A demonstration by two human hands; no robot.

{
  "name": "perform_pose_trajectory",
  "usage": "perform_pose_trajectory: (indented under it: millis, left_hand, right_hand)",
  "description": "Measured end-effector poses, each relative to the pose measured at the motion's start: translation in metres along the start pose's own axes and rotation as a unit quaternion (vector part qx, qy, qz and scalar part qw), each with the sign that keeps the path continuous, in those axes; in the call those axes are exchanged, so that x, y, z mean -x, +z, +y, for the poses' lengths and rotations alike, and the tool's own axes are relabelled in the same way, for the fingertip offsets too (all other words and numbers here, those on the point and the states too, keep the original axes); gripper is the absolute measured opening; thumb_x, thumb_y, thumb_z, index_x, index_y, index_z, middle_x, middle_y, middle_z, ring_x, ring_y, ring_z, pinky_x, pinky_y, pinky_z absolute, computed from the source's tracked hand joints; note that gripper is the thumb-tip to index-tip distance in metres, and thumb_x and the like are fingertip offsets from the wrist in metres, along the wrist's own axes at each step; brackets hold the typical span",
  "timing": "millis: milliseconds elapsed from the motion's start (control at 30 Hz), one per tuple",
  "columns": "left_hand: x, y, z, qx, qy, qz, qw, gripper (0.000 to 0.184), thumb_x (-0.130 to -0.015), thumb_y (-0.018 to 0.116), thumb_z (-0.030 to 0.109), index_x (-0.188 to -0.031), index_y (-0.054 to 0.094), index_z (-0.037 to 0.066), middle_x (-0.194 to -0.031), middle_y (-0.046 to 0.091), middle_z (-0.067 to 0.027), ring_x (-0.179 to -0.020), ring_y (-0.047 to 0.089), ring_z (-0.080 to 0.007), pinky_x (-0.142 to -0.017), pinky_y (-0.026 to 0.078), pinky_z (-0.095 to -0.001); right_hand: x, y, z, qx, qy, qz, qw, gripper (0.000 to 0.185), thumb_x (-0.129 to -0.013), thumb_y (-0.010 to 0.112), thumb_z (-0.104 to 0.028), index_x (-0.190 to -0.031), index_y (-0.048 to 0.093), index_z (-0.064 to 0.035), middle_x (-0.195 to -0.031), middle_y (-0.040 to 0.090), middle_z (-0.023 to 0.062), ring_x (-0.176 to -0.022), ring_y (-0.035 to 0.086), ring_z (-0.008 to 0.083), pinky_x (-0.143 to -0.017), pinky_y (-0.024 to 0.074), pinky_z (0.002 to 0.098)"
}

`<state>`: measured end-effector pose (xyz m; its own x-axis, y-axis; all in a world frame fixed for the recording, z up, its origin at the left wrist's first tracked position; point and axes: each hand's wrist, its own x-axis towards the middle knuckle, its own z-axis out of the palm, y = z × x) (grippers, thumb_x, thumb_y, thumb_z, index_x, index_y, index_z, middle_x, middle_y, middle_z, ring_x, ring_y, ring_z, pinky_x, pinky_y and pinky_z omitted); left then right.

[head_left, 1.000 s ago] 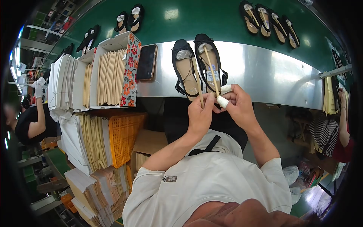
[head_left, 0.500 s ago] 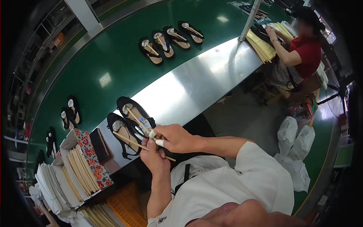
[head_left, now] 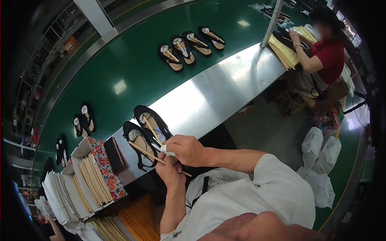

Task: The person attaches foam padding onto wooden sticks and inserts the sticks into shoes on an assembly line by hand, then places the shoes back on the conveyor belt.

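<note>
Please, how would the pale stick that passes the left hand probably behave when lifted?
The pale stick is probably stiff, since it runs straight on both sides of the left hand. It is likely light, being so thin. Whether it rolls, I cannot tell.

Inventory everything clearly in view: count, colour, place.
near shoes: two, black, on metal ledge
far shoes: four, black, on green surface
left shoes: several, black, same surface
near sticks: two, pale, at near shoes
floral box: one, white and red, left
flat object: one, dark, beside floral box
crate: one, orange, bottom
bags: three, white, lower right
sheets: several, yellow, upper right
co-worker: one, red top, upper right
left hand: one, bare, gripping a stick
right hand: one, finger wrapped white, centre
</note>
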<state>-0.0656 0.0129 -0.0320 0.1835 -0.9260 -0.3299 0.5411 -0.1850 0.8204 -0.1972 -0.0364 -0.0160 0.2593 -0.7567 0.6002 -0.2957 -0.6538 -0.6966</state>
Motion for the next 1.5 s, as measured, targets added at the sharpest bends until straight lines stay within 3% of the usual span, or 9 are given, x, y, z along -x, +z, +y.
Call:
perform_pose_trajectory:
  millis: [200, 367, 467, 733, 833, 1133, 1267, 1300, 1500]
  left_hand:
    - [0.003, 0.000, 0.008, -0.007, -0.045, 0.021, 0.999, 0.015, -0.104, 0.061, 0.012, -0.115, 0.058, 0.003, -0.098, 0.067, -0.0034, -0.072, 0.065, -0.0065, -0.041, 0.035, -0.0188]
    - [0.019, 0.020, 0.018, 0.036, -0.054, 0.041, 0.997, 0.019, -0.106, 0.058, 0.017, -0.121, 0.058, 0.004, -0.107, 0.069, -0.0039, -0.083, 0.067, -0.0084, -0.044, 0.035, -0.0202]
    - [0.023, 0.025, 0.017, 0.073, -0.046, 0.041, 0.995, 0.022, -0.109, 0.056, 0.020, -0.125, 0.057, 0.005, -0.112, 0.068, -0.0053, -0.085, 0.067, -0.0093, -0.044, 0.034, -0.0207]
    - [0.019, 0.022, 0.008, 0.031, -0.036, 0.031, 0.998, 0.032, -0.111, 0.054, 0.028, -0.127, 0.057, 0.000, -0.118, 0.071, -0.0113, -0.097, 0.073, -0.0131, -0.043, 0.037, -0.0170]
    - [0.019, 0.022, 0.007, 0.024, -0.036, -0.003, 0.999, 0.034, -0.111, 0.053, 0.028, -0.130, 0.052, -0.001, -0.122, 0.071, -0.0174, -0.096, 0.074, -0.0144, -0.041, 0.036, -0.0177]
    - [0.015, 0.018, 0.007, 0.020, -0.044, 0.015, 0.999, 0.033, -0.112, 0.048, 0.024, -0.130, 0.051, -0.003, -0.132, 0.068, -0.0213, -0.086, 0.072, -0.0109, -0.041, 0.036, -0.0189]
    - [0.009, 0.008, -0.002, 0.026, -0.041, 0.024, 0.999, 0.027, -0.111, 0.049, 0.021, -0.121, 0.060, -0.001, -0.104, 0.073, -0.0121, -0.064, 0.061, -0.0079, -0.040, 0.033, -0.0201]
    - [0.009, 0.013, 0.000, 0.028, -0.044, 0.047, 0.998, 0.027, -0.111, 0.049, 0.020, -0.114, 0.065, -0.001, -0.088, 0.069, -0.0081, -0.054, 0.052, -0.0084, -0.039, 0.031, -0.0216]
    - [0.005, 0.013, -0.001, 0.005, -0.041, 0.038, 0.998, 0.030, -0.109, 0.048, 0.021, -0.113, 0.066, -0.002, -0.077, 0.065, -0.0076, -0.046, 0.047, -0.0102, -0.039, 0.031, -0.0235]
  right_hand:
    - [0.006, -0.003, 0.004, 0.048, -0.041, -0.024, 0.998, 0.016, -0.079, 0.067, 0.003, -0.094, 0.067, -0.0022, -0.098, 0.070, 0.0136, -0.089, 0.068, 0.0340, -0.075, 0.0581, 0.0406]
    - [0.006, -0.007, 0.001, -0.119, 0.086, -0.043, 0.988, 0.011, -0.086, 0.069, -0.002, -0.097, 0.067, 0.0012, -0.098, 0.067, 0.0158, -0.090, 0.066, 0.0353, -0.078, 0.0553, 0.0426]
    - [0.008, -0.012, -0.001, -0.122, 0.105, -0.080, 0.984, 0.013, -0.090, 0.067, -0.004, -0.101, 0.067, 0.0019, -0.096, 0.065, 0.0164, -0.088, 0.065, 0.0362, -0.078, 0.0528, 0.0448]
    - [0.009, -0.012, 0.005, -0.037, 0.115, 0.001, 0.993, 0.022, -0.093, 0.064, -0.006, -0.113, 0.063, 0.0041, -0.097, 0.066, 0.0185, -0.088, 0.065, 0.0375, -0.080, 0.0526, 0.0456]
    - [0.004, -0.013, -0.001, -0.182, 0.312, -0.113, 0.926, 0.037, -0.101, 0.060, -0.012, -0.134, 0.053, 0.0037, -0.097, 0.070, 0.0186, -0.088, 0.071, 0.0281, -0.081, 0.0553, 0.0412]
    - [0.004, -0.004, 0.002, -0.184, 0.307, -0.110, 0.927, 0.041, -0.099, 0.063, -0.009, -0.135, 0.053, 0.0042, -0.088, 0.067, 0.0145, -0.077, 0.069, 0.0255, -0.074, 0.0549, 0.0390]
    - [0.007, 0.001, 0.003, -0.146, 0.273, -0.099, 0.946, 0.041, -0.096, 0.064, -0.011, -0.133, 0.054, 0.0038, -0.086, 0.067, 0.0163, -0.076, 0.069, 0.0305, -0.072, 0.0541, 0.0425]
    - [0.006, -0.001, 0.000, -0.150, 0.278, -0.103, 0.943, 0.041, -0.096, 0.063, -0.013, -0.133, 0.054, 0.0034, -0.088, 0.067, 0.0180, -0.079, 0.068, 0.0338, -0.074, 0.0534, 0.0452]
    - [0.008, 0.001, 0.001, -0.099, 0.268, -0.110, 0.952, 0.040, -0.097, 0.062, -0.015, -0.132, 0.054, 0.0021, -0.089, 0.064, 0.0192, -0.083, 0.064, 0.0371, -0.078, 0.0515, 0.0475]
